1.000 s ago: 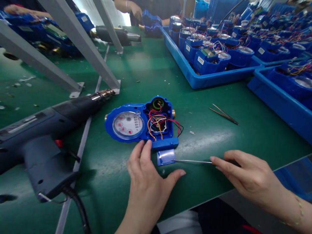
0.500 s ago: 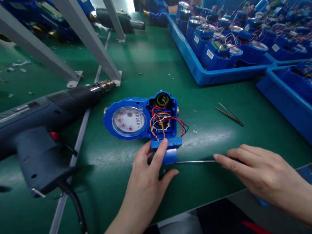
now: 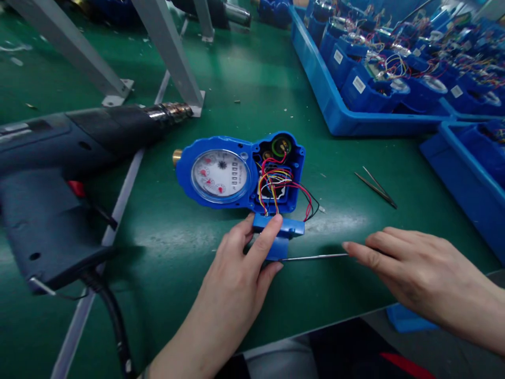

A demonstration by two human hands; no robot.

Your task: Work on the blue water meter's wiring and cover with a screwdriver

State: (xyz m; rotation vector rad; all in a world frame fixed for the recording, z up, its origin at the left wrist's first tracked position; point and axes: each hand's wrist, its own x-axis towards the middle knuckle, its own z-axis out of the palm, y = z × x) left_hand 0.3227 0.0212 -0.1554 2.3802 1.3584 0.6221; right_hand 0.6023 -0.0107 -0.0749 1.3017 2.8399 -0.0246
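Observation:
My left hand (image 3: 236, 273) grips a small blue block (image 3: 294, 227), index finger on its top and thumb near its lower side. A flap of blue film (image 3: 279, 248) hangs from the block's near side. Coloured wires (image 3: 272, 184) run from the block into the open compartment of a blue water meter (image 3: 183, 173), which lies just beyond it with its dial facing up. My right hand (image 3: 410, 268) is closed round a tool with a thin metal shaft (image 3: 315, 257); its handle is hidden in the palm. The shaft's tip reaches the lower edge of the film, by my left thumb.
Tweezers (image 3: 376, 189) lie on the green table to the right. A heat gun (image 3: 59, 142) rests at the left beside grey metal legs (image 3: 169, 47). Blue trays (image 3: 379, 125) at the back right hold several wired meters, and another blue tray (image 3: 465, 173) stands at the right edge.
The camera view has shifted, so the meter sits slightly higher and further right. The tool's shaft has tilted a little, its tip still at the film's edge. Both hands keep their grips.

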